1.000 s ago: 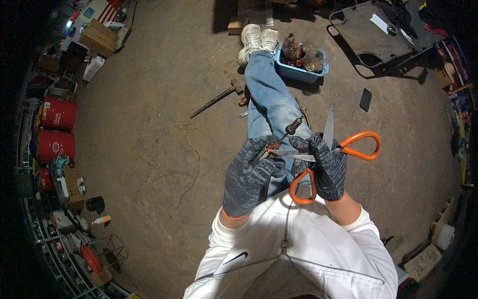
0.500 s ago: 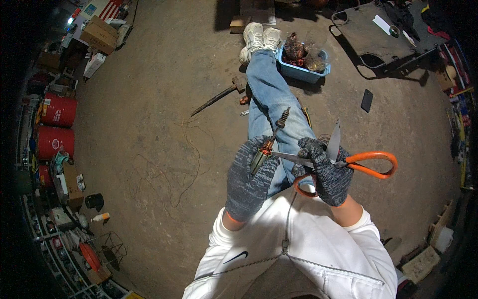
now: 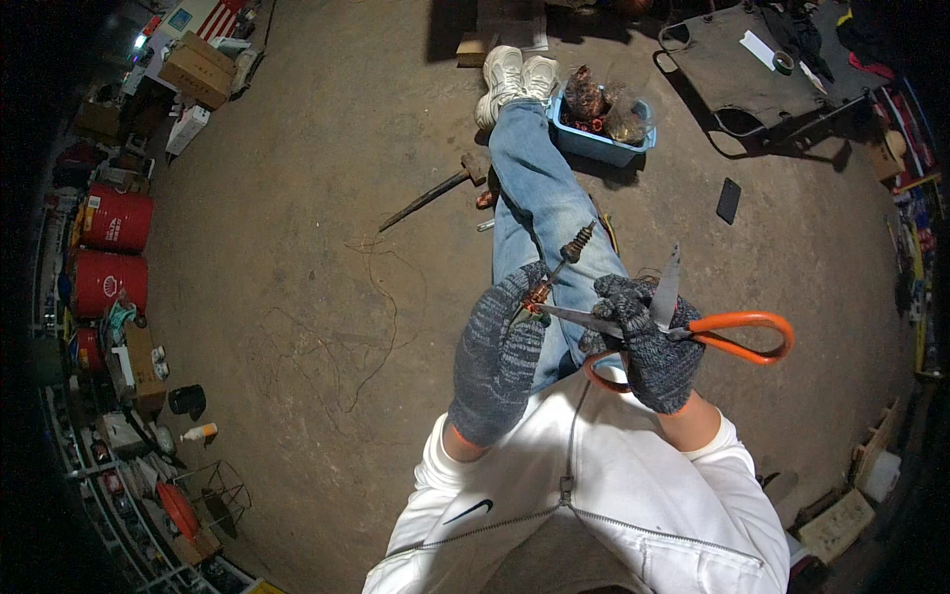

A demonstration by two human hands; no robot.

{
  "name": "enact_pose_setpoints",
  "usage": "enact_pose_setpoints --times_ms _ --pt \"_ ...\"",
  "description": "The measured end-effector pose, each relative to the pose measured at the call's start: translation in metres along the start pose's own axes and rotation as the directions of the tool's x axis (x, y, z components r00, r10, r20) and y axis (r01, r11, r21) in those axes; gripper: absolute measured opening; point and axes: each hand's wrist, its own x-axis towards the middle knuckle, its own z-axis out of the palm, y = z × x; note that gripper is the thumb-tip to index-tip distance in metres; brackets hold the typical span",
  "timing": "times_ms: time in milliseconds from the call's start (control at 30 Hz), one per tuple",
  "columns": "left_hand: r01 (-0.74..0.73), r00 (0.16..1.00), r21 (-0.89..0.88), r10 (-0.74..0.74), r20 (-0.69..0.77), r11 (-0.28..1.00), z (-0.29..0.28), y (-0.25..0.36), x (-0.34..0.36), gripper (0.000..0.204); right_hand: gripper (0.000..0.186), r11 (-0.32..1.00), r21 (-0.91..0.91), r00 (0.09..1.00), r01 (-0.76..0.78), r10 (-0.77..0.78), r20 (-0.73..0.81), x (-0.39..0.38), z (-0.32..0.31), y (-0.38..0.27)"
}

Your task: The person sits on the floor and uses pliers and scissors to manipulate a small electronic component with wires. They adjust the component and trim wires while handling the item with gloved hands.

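Note:
In a dark knitted glove, my left hand (image 3: 495, 361) is closed around a small motor armature (image 3: 537, 295) with copper windings. Its shaft, ending in a worm-like spiral part, points up and to the right over my jeans; the glove hides much of its core. My right hand (image 3: 658, 351), gloved alike, grips large scissors (image 3: 737, 332) with orange handles. Their blades stand apart. One blade points up, while the tip of the other reaches the copper windings beside my left fingers. Whether it touches them I cannot tell.
A hammer (image 3: 430, 198) lies left of my legs, with thin loose wire (image 3: 394, 307) below it. Right of my shoes stands a blue bin (image 3: 604, 148) holding copper scrap. A phone (image 3: 729, 200) lies near a dark low table (image 3: 712, 59). Red drums (image 3: 114, 282) line the left side.
My left hand has turned the armature, so its shaft leans further right and its core is more covered by the glove. The scissors have shifted slightly downward.

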Motion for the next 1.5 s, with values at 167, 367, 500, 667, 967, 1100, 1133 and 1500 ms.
enact_pose_setpoints --times_ms 167,367,500,667,967,1100,1133,1500 --pt "-0.012 1.0 -0.001 0.012 -0.007 1.0 -0.001 0.0 -0.001 0.03 0.02 0.944 -0.307 0.992 0.123 -0.124 0.018 0.003 -0.001 -0.004" --pt "-0.141 0.99 0.166 0.139 0.028 0.976 -0.005 -0.001 0.002 0.026 0.019 0.907 0.118 0.913 -0.403 0.408 -0.021 0.007 -0.003 -0.007" --pt "-0.12 0.993 0.201 0.117 0.03 0.972 -0.005 -0.002 0.002 0.025 0.017 0.975 -0.196 0.992 0.104 -0.087 0.094 0.008 0.001 -0.004" --pt "-0.19 0.982 0.245 0.189 0.03 0.951 -0.006 -0.002 0.003 0.024 0.019 0.938 0.321 0.991 -0.131 0.119 0.057 0.002 0.007 -0.013" --pt "-0.237 0.965 0.364 0.173 0.199 0.901 -0.014 -0.005 0.009 0.027 0.021 0.996 -0.059 0.959 -0.064 0.077 0.272 0.009 -0.018 -0.003" --pt "-0.227 0.968 0.305 0.181 0.172 0.925 -0.012 -0.007 0.007 0.027 0.018 0.988 -0.149 0.996 -0.025 0.038 0.086 0.009 -0.011 0.011" --pt "-0.232 0.969 0.306 0.19 0.16 0.923 -0.012 -0.007 0.007 0.027 0.019 0.966 -0.256 0.999 0.026 -0.016 0.039 0.009 -0.009 0.015" --pt "-0.193 0.98 0.284 0.172 0.096 0.939 -0.006 -0.008 0.005 0.022 0.021 0.739 -0.562 0.927 0.371 -0.324 0.188 0.016 -0.011 0.022"
